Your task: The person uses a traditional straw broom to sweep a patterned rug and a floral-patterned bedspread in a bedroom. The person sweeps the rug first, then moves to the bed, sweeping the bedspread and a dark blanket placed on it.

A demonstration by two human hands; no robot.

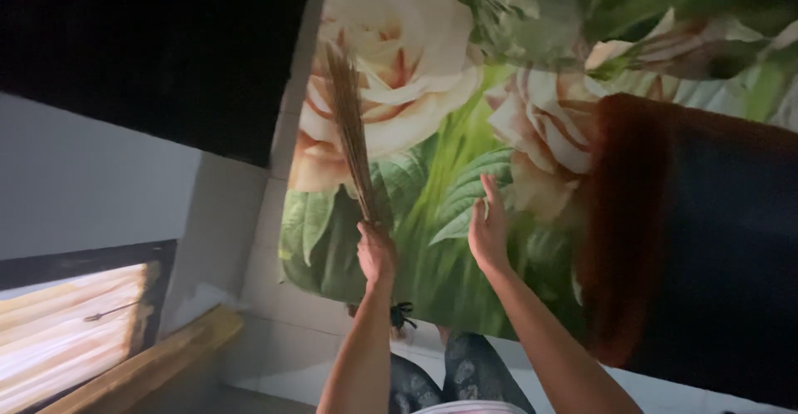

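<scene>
Rose-print bedsheet (432, 181) beneath; left hand (376, 252) fingers clamped on broom (351, 123) base; right hand (489, 227) fingers apart, flat.

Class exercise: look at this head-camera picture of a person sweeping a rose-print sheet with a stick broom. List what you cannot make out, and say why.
- Broom handle end: head view, wrapped inside the left hand.
- Rose-print sheet, right part: covered by a dark blanket with a rust-red edge.
- Small dark thing below the sheet: too small and dim to identify.
- Right hand palm: faces away.
- Upper left corner: unlit.

Dim room: pale tiled floor (274, 331), white wall (75, 173), wooden furniture edge (158, 360), dark red-edged blanket (706, 239).
</scene>
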